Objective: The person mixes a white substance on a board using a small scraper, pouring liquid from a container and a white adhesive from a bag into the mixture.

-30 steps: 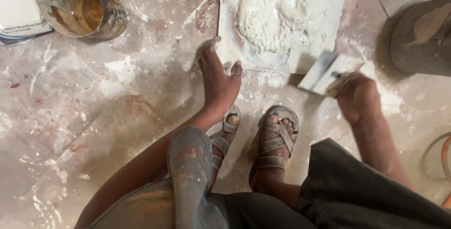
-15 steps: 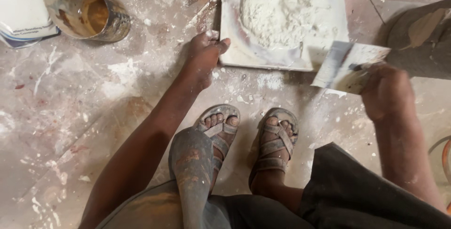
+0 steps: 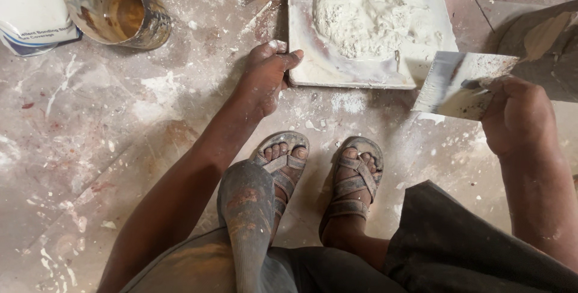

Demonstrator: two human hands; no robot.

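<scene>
Left hand gripped the board edge at 12; right hand was fisted on the trowel at 2. Scooping the plaster looked like the next move.

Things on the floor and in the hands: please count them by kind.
Boards: 1
Plaster heaps: 1
Trowels: 1
Tins: 1
Bags: 1
Sandals: 2
Total: 7

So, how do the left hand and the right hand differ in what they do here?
The left hand grips the edge of the square board on the floor; the right hand holds a flat scraper blade beside it. Left reaches forward, right stays nearer. Both are dusty.
</scene>
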